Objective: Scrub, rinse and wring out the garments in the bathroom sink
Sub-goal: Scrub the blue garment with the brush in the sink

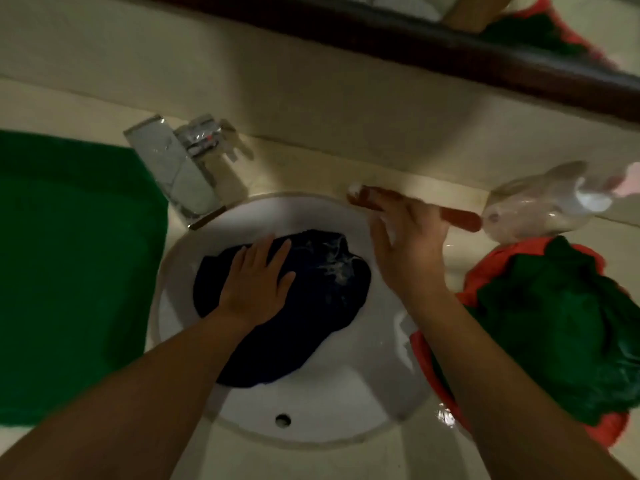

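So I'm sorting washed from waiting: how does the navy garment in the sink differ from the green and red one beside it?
The navy garment lies in the sink; the green and red garment is heaped on the counter to its right. The navy one is one dark colour with white suds; the other is two-coloured, with no suds visible. The left hand rests flat on the navy one; neither hand touches the other. Both are crumpled.

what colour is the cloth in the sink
The cloth is dark navy blue, seen best in the head view.
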